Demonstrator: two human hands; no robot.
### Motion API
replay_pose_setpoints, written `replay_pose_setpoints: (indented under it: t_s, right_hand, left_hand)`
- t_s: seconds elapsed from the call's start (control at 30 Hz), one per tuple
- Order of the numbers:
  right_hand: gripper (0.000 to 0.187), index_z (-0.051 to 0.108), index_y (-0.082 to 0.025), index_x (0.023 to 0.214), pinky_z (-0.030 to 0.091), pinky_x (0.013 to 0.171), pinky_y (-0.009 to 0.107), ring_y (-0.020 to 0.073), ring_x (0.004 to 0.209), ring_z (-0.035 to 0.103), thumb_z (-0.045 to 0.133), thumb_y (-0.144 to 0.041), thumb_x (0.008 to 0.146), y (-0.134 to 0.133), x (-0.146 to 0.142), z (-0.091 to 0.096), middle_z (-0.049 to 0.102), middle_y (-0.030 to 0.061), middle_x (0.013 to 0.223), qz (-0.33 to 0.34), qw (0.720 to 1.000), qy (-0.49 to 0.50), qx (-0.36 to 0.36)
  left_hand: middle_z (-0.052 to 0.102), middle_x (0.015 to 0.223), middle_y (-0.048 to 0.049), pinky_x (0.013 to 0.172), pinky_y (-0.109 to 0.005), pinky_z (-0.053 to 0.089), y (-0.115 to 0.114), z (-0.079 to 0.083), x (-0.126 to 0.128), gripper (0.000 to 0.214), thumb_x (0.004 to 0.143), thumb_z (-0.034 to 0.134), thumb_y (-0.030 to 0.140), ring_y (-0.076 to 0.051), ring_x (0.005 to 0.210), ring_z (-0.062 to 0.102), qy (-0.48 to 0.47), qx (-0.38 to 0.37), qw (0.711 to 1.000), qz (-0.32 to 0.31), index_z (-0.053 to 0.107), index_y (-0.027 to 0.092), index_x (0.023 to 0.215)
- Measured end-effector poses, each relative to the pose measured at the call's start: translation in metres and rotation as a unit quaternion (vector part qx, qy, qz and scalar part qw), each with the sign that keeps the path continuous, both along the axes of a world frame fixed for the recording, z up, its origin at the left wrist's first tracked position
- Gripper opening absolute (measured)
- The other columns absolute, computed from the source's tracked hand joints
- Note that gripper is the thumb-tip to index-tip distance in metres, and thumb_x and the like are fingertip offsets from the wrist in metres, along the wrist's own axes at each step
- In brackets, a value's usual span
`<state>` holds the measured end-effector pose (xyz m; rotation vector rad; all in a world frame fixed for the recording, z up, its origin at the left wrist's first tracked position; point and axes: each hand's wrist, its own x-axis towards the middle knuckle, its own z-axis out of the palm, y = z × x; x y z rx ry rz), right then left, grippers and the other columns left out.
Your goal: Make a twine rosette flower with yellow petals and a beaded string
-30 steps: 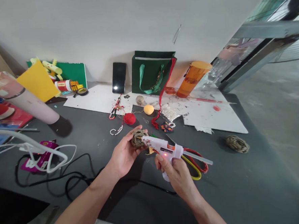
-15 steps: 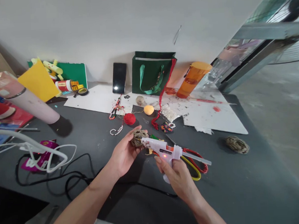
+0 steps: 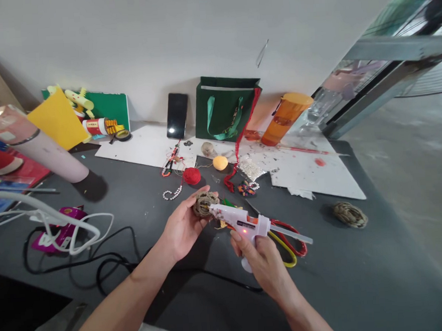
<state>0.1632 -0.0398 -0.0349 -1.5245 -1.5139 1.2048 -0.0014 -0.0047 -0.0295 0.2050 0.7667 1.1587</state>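
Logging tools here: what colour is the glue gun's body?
The glue gun has a white body, clearest in the head view.

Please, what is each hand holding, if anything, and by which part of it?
The right hand grips the white glue gun by its handle; the left hand holds the brownish coiled bundle by its outer edge.

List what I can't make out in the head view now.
Head view:
Brown bundle: underside hidden by left hand.
Glue gun: grip partly covered by right hand.
Nozzle: contact with bundle too small to tell.
Green bag: lettering too small to read.
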Motion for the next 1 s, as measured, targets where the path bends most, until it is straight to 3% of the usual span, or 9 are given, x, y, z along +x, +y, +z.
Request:
replay_pose_setpoints:
  t_s: [0.17,0.27,0.43,0.57,0.73,1.0]
  right_hand:
    - [0.057,0.044,-0.02,0.05,0.033,0.05,0.026,0.0115,0.049,0.04,0.044,-0.063,0.088,0.001,0.008,0.0,0.041,-0.0011,0.049,0.039,0.999,0.031,0.01]
    - [0.058,0.047,-0.019,0.051,0.035,0.053,0.026,0.0118,0.051,0.042,0.044,-0.061,0.091,0.001,0.009,0.0,0.045,-0.0001,0.051,0.046,0.993,0.106,0.0]
    - [0.056,0.057,-0.018,0.057,0.033,0.052,0.027,0.0123,0.052,0.042,0.047,-0.061,0.09,0.002,0.009,0.0,0.049,0.0009,0.054,0.045,0.961,0.268,-0.043]
    - [0.05,0.062,-0.017,0.06,0.03,0.051,0.027,0.0127,0.053,0.041,0.054,-0.059,0.087,0.004,0.014,-0.002,0.048,0.0005,0.055,0.045,0.939,0.338,-0.048]
    - [0.047,0.06,-0.019,0.058,0.028,0.049,0.027,0.0129,0.053,0.038,0.06,-0.059,0.083,0.007,0.019,-0.002,0.045,-0.0006,0.054,0.005,0.934,0.354,-0.045]
    - [0.049,0.059,-0.02,0.056,0.029,0.05,0.028,0.0133,0.052,0.038,0.057,-0.061,0.083,0.008,0.02,0.003,0.047,0.0003,0.054,0.008,0.943,0.33,-0.041]
  left_hand:
    - [0.074,0.106,-0.0108,0.077,-0.026,0.055,0.002,0.002,0.001,0.03,0.094,0.046,0.018,-0.016,0.088,0.069,0.004,-0.015,1.0,0.022,0.067,0.013,0.115]
    - [0.074,0.105,-0.0115,0.078,-0.028,0.056,0.001,0.005,0.002,0.031,0.093,0.046,0.02,-0.018,0.088,0.069,-0.006,-0.028,0.999,0.022,0.066,0.012,0.116]
    - [0.073,0.107,-0.0133,0.084,-0.032,0.057,0.0,0.008,0.001,0.038,0.089,0.046,0.015,-0.021,0.094,0.069,-0.015,-0.017,1.0,0.015,0.062,0.009,0.123]
    - [0.074,0.105,-0.0125,0.087,-0.032,0.056,-0.001,0.005,0.0,0.046,0.085,0.046,0.008,-0.021,0.092,0.071,0.007,-0.006,1.0,0.006,0.057,0.009,0.129]
    - [0.073,0.109,-0.0165,0.092,-0.036,0.054,-0.002,0.003,-0.001,0.044,0.085,0.046,0.015,-0.024,0.097,0.07,-0.005,0.007,1.0,-0.003,0.058,0.007,0.126]
    - [0.074,0.102,-0.015,0.088,-0.035,0.056,0.0,0.004,0.0,0.028,0.086,0.05,0.018,-0.023,0.092,0.071,0.011,-0.016,1.0,0.011,0.067,0.009,0.106]
